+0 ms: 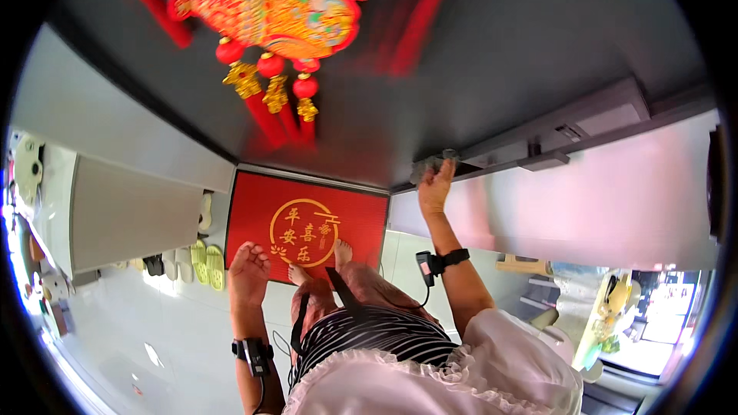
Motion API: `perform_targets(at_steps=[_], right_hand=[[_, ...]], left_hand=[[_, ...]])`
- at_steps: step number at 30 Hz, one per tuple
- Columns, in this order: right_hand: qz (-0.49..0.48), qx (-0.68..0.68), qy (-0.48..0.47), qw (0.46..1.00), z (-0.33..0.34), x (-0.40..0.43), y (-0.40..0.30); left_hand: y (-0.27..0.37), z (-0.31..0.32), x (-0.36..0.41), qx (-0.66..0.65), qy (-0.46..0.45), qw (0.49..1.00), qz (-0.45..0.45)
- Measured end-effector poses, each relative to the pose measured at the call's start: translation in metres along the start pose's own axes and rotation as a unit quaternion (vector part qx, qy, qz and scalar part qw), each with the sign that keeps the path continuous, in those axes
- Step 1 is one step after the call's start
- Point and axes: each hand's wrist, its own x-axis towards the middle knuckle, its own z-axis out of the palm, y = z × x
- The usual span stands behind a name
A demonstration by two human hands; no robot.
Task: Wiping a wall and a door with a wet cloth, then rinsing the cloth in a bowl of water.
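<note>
My right hand point(436, 184) presses a crumpled grey cloth point(425, 168) against the dark door point(369, 121), at the lower end of its long lock and handle plate point(553, 127). The fingers lie over the cloth, close to the door's edge. My left hand point(250, 268) hangs above the floor at the left edge of the red doormat, palm up with curled fingers, and nothing shows in it. A red and gold fish-shaped hanging ornament point(282, 14) with beads and tassels is on the upper part of the door.
The red doormat point(357, 202) with yellow writing lies at the door's foot, under my bare feet. Green slippers point(215, 268) and other footwear stand by a pale cabinet point(132, 213) on the left. A pale wall point(548, 202) runs along the right.
</note>
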Motion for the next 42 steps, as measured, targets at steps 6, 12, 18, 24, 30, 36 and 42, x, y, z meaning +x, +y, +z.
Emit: perform_targets(at_steps=[6, 12, 18, 24, 30, 36, 42], right_hand=[[0.354, 0.323, -0.013, 0.878, 0.032, -0.024, 0.060], [0.104, 0.039, -0.200, 0.974, 0.076, -0.027, 0.047], [-0.109, 0.065, -0.325, 0.937, 0.142, -0.040, -0.032], [-0.358, 0.058, -0.419, 0.832, 0.236, -0.042, -0.137], [-0.537, -0.070, -0.313, 0.781, 0.290, -0.030, -0.225], [-0.730, -0.243, -0.297, 0.566, 0.325, -0.041, -0.172], [-0.640, -0.471, -0.468, 0.388, 0.294, -0.065, -0.001]], left_hand=[[-0.042, -0.049, 0.006, -0.068, 0.076, 0.994, -0.038], [-0.091, -0.110, -0.009, -0.105, 0.172, 0.978, -0.060], [-0.121, -0.158, -0.039, -0.142, 0.235, 0.961, -0.042], [-0.156, -0.191, -0.052, -0.212, 0.304, 0.929, -0.024], [-0.173, -0.201, -0.038, -0.232, 0.338, 0.912, 0.006], [-0.197, -0.228, -0.017, -0.279, 0.372, 0.885, -0.012], [-0.200, -0.233, 0.013, -0.303, 0.357, 0.883, -0.037]])
